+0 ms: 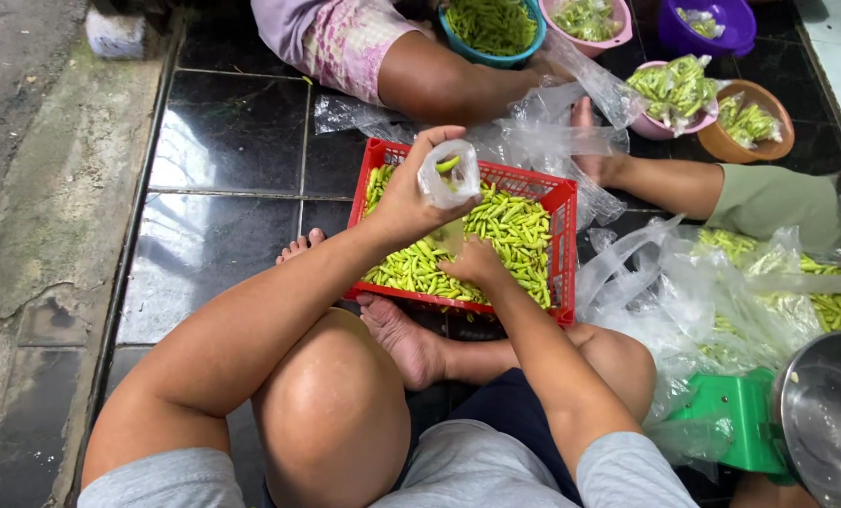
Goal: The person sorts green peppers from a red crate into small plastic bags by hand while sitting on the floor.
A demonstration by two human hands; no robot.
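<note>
Two hands are working over a red crate point(563, 246) of green chillies point(510, 235), which is sitting on the dark tiled floor point(232, 141) just beyond the person's crossed legs. Left hand point(411, 193) is gripping a small clear bag point(448, 176), fingers curled and closed around its mouth, holding it above the near-left part of the crate; one or two chillies are showing inside the bag. Right hand point(477, 263) is lying palm-down on the chillies near the crate's near edge, fingers bunched together into the pile; whether it is pinching any chillies cannot be told.

Far side: another person's arm point(439, 85) is reaching across loose clear plastic point(552, 132) just behind the crate. Right side: a second arm in a green sleeve point(768, 198) is resting a hand on that plastic. Bowls are standing far right: teal point(492, 55), pink point(589, 42), purple point(712, 33), a second pink point(669, 124) and brown point(759, 149), all holding chillies. Near right: more bagged chillies point(815, 301), a green scale point(730, 419) and its steel pan point(829, 414)
</note>
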